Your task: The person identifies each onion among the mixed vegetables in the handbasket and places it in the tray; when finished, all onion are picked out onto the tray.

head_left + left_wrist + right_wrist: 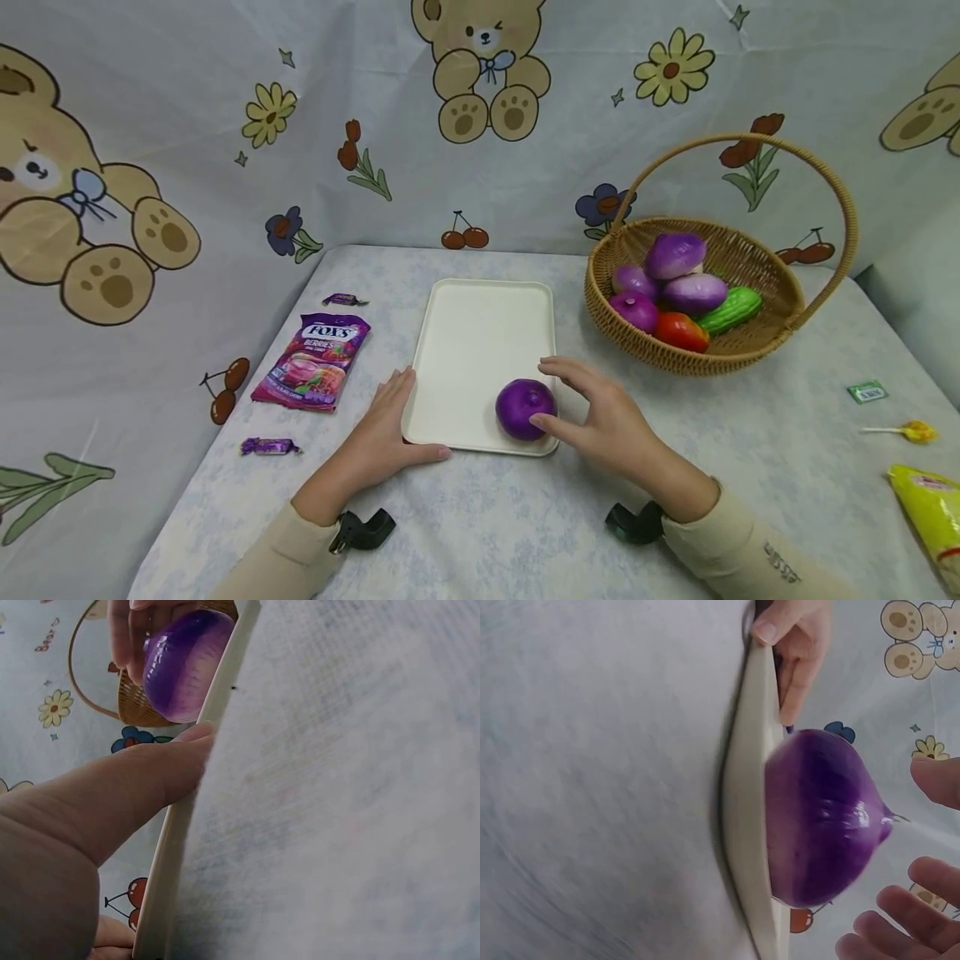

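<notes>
A cream rectangular tray (487,325) lies on the table, and a round purple onion (525,408) sits on its near right corner. My left hand (382,437) rests at the tray's near left corner, fingers along the left side and thumb against the front edge. In the left wrist view that thumb (150,769) touches the rim. My right hand (600,417) is beside the onion, its fingers and thumb spread. From the right wrist view, a gap shows between the right fingertips (896,900) and the onion (821,817).
At the back right stands a wicker basket (637,350) with a tall handle, holding several vegetables. On the left lie a candy bag (315,362) and two wrapped candies. A green packet (867,392), a lollipop (917,431) and a yellow bag (930,517) lie far right.
</notes>
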Demonstrator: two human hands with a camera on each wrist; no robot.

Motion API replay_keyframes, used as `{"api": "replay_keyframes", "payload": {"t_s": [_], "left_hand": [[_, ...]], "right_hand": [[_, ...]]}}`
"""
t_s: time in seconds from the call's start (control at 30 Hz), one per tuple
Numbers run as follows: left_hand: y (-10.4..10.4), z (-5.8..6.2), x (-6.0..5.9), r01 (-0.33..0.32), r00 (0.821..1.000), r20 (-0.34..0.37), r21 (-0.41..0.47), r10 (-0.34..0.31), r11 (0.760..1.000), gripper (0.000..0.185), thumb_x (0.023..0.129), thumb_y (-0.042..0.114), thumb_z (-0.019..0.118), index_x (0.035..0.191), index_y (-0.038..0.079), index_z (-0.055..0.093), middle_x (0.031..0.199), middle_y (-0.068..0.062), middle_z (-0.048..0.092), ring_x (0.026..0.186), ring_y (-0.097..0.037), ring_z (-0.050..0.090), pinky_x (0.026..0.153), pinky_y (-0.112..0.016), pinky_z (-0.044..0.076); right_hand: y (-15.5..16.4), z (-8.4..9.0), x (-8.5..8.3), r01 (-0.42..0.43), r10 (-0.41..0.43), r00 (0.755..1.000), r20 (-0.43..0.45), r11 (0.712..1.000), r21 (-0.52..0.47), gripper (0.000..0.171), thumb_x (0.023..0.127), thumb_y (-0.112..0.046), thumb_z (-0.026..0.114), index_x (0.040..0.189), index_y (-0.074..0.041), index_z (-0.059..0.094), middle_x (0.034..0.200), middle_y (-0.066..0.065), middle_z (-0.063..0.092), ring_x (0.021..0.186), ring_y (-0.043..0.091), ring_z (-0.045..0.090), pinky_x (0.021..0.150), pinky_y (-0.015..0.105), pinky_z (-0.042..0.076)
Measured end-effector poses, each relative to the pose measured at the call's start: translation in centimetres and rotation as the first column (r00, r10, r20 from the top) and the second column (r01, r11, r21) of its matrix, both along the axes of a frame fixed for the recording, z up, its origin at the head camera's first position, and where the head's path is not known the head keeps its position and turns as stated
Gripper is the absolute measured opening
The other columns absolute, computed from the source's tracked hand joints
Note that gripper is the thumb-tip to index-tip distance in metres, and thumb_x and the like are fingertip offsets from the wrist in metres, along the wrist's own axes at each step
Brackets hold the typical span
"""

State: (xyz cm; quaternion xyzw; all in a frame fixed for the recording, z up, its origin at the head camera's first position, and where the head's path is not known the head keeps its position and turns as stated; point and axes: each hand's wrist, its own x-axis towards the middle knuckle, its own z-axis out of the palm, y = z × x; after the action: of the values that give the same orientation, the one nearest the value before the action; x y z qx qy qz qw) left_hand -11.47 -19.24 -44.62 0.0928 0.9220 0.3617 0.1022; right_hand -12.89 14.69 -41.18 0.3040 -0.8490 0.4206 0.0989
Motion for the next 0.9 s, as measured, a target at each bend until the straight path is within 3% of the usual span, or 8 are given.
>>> {"api": "replay_keyframes", "payload": {"t_s": [0.3, 0.6, 0.73, 0.9], "left_hand": [[0.0, 0.0, 0.1, -0.003, 1.0, 0.005, 0.0, 0.003, 1.0, 0.137, 0.075, 0.061, 0.092, 0.169, 0.003, 0.011, 0.175, -0.012, 0.008, 0.159, -0.028, -0.003, 0.126, -0.054, 0.004], [0.0, -0.2, 0.2, -0.001, 1.0, 0.007, 0.005, 0.001, 1.0, 0.137, 0.075, 0.062, 0.091, 0.169, 0.003, 0.01, 0.175, -0.011, 0.007, 0.159, -0.028, -0.003, 0.126, -0.054, 0.003], [0.0, 0.0, 0.1, 0.011, 1.0, 0.002, 0.013, -0.011, 1.0, 0.136, 0.076, 0.06, 0.091, 0.169, 0.002, 0.01, 0.175, -0.012, 0.007, 0.159, -0.027, -0.003, 0.127, -0.052, 0.002], [0.1, 0.2, 0.1, 0.017, 1.0, 0.004, 0.013, -0.017, 1.0, 0.136, 0.077, 0.059, 0.091, 0.168, 0.002, 0.01, 0.174, -0.012, 0.007, 0.159, -0.028, -0.003, 0.127, -0.052, 0.003]], "right_hand": [[1.3, 2.6, -1.4, 0.045, -0.042, 0.988, -0.151, 0.999, 0.019, 0.058, 0.085, -0.016, 0.091, 0.135, 0.0, 0.067, 0.143, 0.01, 0.062, 0.131, 0.028, 0.058, 0.102, 0.052, 0.053], [4.2, 7.7, -3.6, 0.096, -0.067, 0.97, -0.233, 0.989, 0.114, 0.059, 0.087, -0.016, 0.09, 0.139, -0.003, 0.066, 0.147, 0.01, 0.059, 0.136, 0.031, 0.053, 0.11, 0.052, 0.046], [6.0, 10.6, -4.9, 0.149, -0.107, 0.97, -0.217, 0.972, 0.183, 0.059, 0.09, -0.024, 0.088, 0.141, -0.004, 0.065, 0.15, 0.01, 0.055, 0.137, 0.035, 0.051, 0.105, 0.06, 0.048], [8.0, 13.3, -7.1, 0.216, -0.18, 0.973, -0.144, 0.928, 0.305, 0.069, 0.094, -0.036, 0.083, 0.149, -0.004, 0.057, 0.158, 0.017, 0.046, 0.144, 0.043, 0.042, 0.109, 0.07, 0.04]]}}
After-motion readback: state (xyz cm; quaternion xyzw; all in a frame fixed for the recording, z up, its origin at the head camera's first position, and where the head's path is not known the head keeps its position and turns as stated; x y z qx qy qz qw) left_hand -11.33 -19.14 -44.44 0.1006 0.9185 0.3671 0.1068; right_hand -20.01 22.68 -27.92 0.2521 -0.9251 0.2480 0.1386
